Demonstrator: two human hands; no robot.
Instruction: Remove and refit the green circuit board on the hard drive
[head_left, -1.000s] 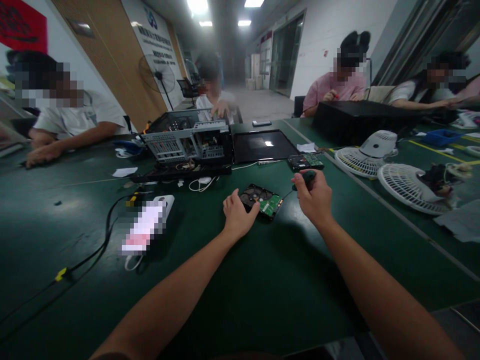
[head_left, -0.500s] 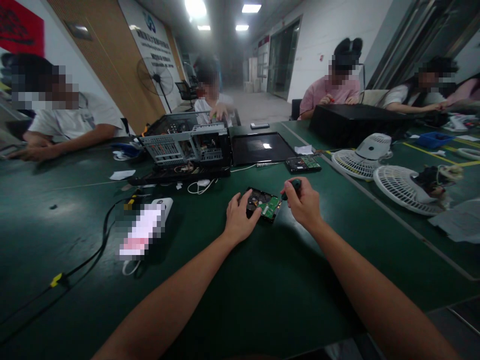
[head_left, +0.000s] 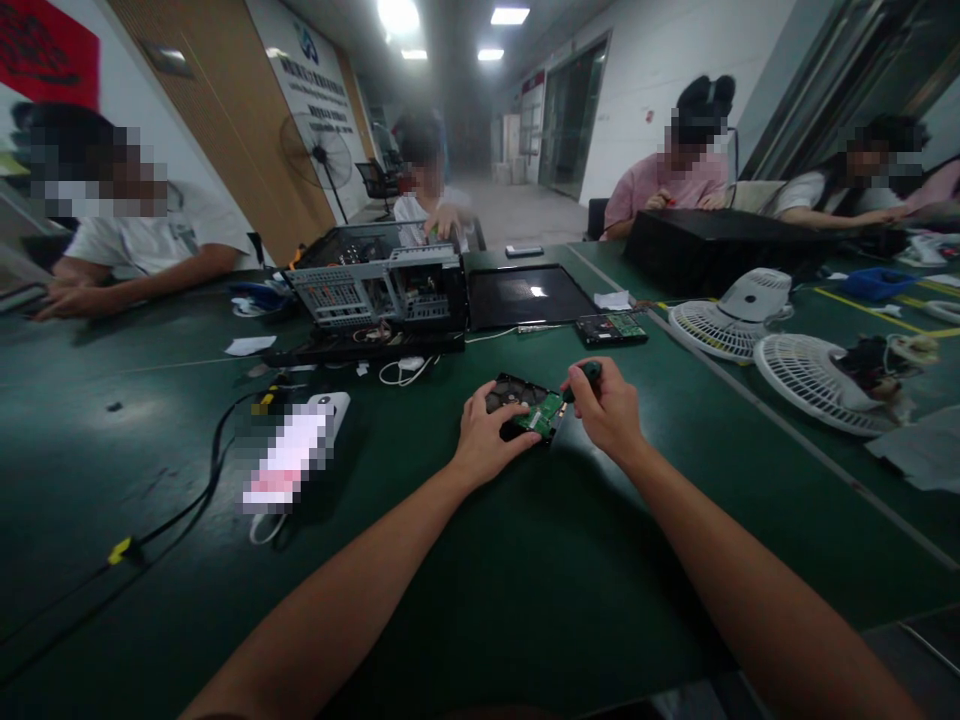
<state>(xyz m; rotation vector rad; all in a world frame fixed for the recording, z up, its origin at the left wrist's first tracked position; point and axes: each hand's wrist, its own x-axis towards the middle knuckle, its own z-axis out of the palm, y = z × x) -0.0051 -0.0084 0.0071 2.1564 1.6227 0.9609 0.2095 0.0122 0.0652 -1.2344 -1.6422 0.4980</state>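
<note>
A black hard drive with a green circuit board facing up lies on the green table in front of me. My left hand grips its near left edge, fingers curled round it. My right hand is closed on a dark green-handled screwdriver, whose tip points down at the drive's right side.
An open computer case and its black side panel lie beyond the drive, with a second hard drive nearby. White fan grilles lie at the right. A phone and cables are at the left. Several other people sit around the table.
My right hand has brought the screwdriver in from the right to the drive's edge. My left hand has shifted from resting beside the drive to gripping it.
</note>
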